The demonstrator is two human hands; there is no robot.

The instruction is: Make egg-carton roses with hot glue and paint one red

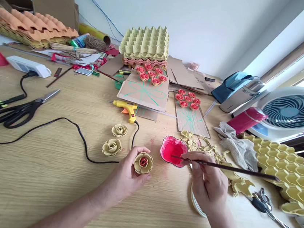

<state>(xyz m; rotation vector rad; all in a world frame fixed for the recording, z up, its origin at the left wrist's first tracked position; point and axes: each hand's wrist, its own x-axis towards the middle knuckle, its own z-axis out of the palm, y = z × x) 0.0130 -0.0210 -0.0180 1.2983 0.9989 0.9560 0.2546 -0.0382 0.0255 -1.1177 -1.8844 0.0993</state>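
My left hand [131, 174] is closed round a tan egg-carton rose [146, 166] whose centre is painted red. In my right hand [209, 184] is a long dark paintbrush [225, 167], its tip down in the red paint of a small wavy-edged bowl [165, 140]. Two unpainted tan roses, one nearer [112, 147] and one farther [119, 129], lie left of my left hand. Under my right hand a round white rim [195, 203] partly shows; the rest of it is hidden.
A yellow glue gun [126, 107] with a black cord lies behind the roses. Red roses stand on cardboard pieces [143, 94] at the back. Scissors [29, 109] are left; carton scraps [206, 145], keys [262, 205], a yellow egg tray [285, 173] and a fan [292, 111] are right.
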